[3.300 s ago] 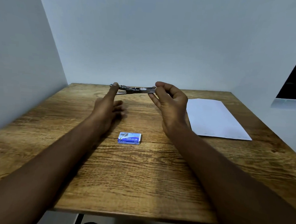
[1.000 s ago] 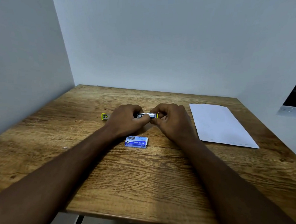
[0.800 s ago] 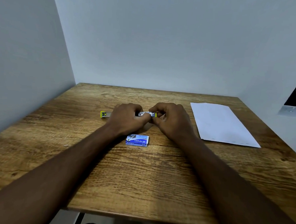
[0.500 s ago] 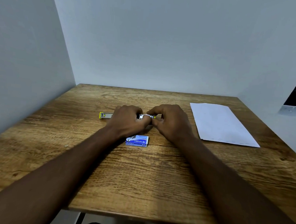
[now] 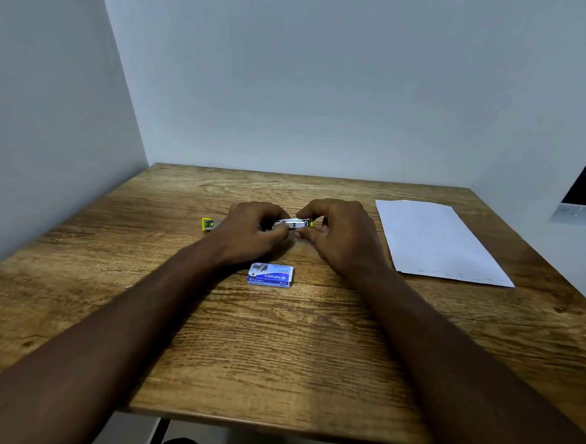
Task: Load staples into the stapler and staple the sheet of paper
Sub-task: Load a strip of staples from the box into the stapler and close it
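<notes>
Stapler (image 5: 291, 223) — pinched between both hands' fingers (image 5: 277, 233), above table (image 5: 277, 341).

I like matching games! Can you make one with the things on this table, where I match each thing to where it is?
Things:
1. stapler
2. staple box
3. sheet of paper
4. yellow-tipped part

Places:
A. flat on the table's right side
B. held between both hands
C. sticking out beyond the left hand
D. on the table, nearer the person than the hands

Pairs: 1-B, 2-D, 3-A, 4-C. The right hand grips the stapler's other end.
</notes>
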